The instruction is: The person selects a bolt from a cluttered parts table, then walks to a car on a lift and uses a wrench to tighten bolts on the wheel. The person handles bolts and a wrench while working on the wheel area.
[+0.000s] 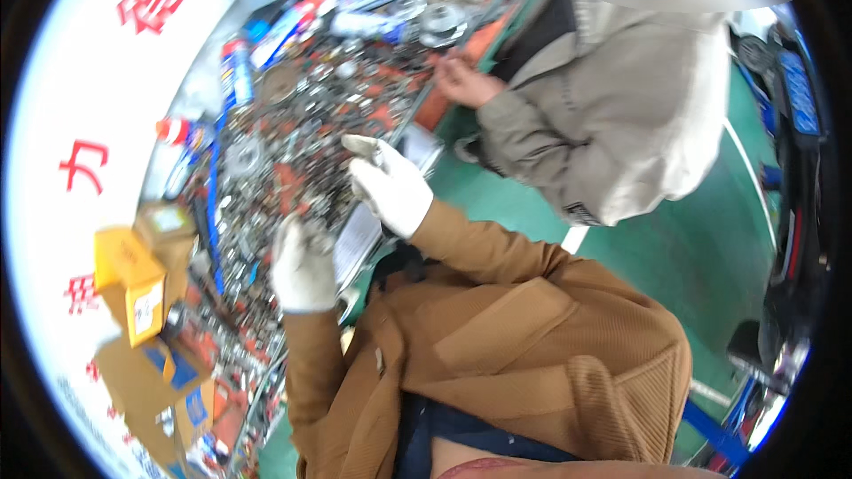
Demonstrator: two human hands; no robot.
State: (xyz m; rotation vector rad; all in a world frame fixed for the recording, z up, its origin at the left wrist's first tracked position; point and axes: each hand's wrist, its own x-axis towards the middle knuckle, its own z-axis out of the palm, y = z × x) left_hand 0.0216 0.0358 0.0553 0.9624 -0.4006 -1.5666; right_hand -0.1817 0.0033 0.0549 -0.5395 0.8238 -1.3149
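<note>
My left hand [303,268], in a white glove, is over the near part of a bench heaped with small metal parts [266,186]. Its fingers are curled together, and blur hides whatever they may hold. Farther right, my right hand [392,188], also gloved in white, is raised over the bench's edge. Thumb and fingers come together around a small greyish bit [379,158] too blurred to name. Below and between the hands lies a pale flat box or pad [357,239] at the bench edge.
Another person [612,98] in a beige jacket stands at the right, one bare hand [466,80] at the bench edge. Spray cans [237,74], a red-capped bottle [177,131] and yellow boxes [133,270] line the wall side. A vehicle [803,168] stands far right on the green floor [657,257].
</note>
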